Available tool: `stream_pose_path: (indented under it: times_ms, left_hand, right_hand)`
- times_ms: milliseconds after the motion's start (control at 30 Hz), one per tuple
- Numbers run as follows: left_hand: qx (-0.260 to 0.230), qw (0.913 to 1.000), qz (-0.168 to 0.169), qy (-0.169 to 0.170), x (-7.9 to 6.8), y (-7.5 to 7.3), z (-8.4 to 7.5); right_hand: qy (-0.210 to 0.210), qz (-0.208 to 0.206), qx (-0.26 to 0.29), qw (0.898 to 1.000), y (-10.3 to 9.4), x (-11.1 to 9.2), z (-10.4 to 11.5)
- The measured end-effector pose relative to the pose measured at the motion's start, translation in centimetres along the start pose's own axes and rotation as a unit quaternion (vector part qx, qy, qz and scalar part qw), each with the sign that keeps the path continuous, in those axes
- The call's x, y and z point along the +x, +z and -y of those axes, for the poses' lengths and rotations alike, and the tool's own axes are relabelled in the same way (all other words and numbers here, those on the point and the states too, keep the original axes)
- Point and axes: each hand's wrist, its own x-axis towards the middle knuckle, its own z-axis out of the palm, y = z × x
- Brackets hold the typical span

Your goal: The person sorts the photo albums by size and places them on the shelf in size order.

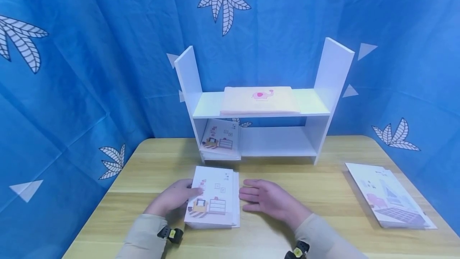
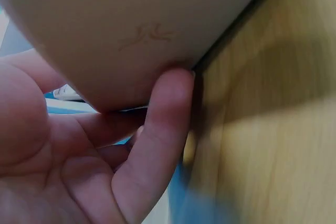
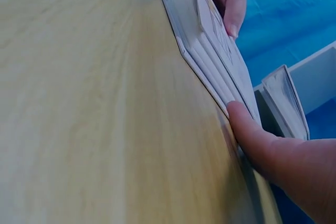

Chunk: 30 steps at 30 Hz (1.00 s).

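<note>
Beige sleeves [image 1: 145, 237], two of them, reach over the near part of the wooden tabletop [image 1: 287, 167], each with one dark wristband [image 1: 171, 234] on it. Between the hands, left of the middle and well in from the tabletop's left edge, lies a stack of books [image 1: 212, 189]; at least three show from the side, but the full count cannot be made out. The left hand [image 1: 171, 197] pinches the stack's left side, thumb over the top cover. The right hand [image 1: 267, 201] has its fingers out nearly straight beside the stack's right side, and its thumb touches the books' edges in the right wrist view.

A broad stretch of wood runs from the right hand to a second pile [image 1: 393, 199] of at least two books, slightly fanned, along the tabletop's right edge. A narrow strip of wood separates the held stack from the white shelf [image 1: 332, 79] near the far edge.

The shelf has two boards and two side walls. On the lower board, one pile of books [image 1: 221, 135] leans at the left end, with room from there to the right wall. On the upper board, one pale pink flat thing [image 1: 244, 101] with an elephant lies mid-board, a strip of board at either end. Behind hangs a blue curtain [image 1: 90, 51].
</note>
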Motion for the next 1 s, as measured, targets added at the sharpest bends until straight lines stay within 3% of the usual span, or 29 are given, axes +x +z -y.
stream_pose_path:
  times_ms: [400, 767, 1000]
  left_hand:
    - [-0.048, 0.9981, -0.008, 0.037, 0.2, 2.2, -0.8]
    - [-0.068, 0.9956, -0.005, 0.065, 0.1, 3.5, -1.8]
    - [-0.065, 0.9942, 0.038, 0.076, -0.7, 5.0, -3.3]
  right_hand:
    - [-0.008, -0.045, -0.010, 0.999, -0.1, -0.8, 0.4]
    - [-0.037, -0.091, -0.075, 0.992, -0.3, -1.2, 0.7]
    - [-0.036, -0.084, -0.108, 0.990, 0.2, -1.2, 0.7]
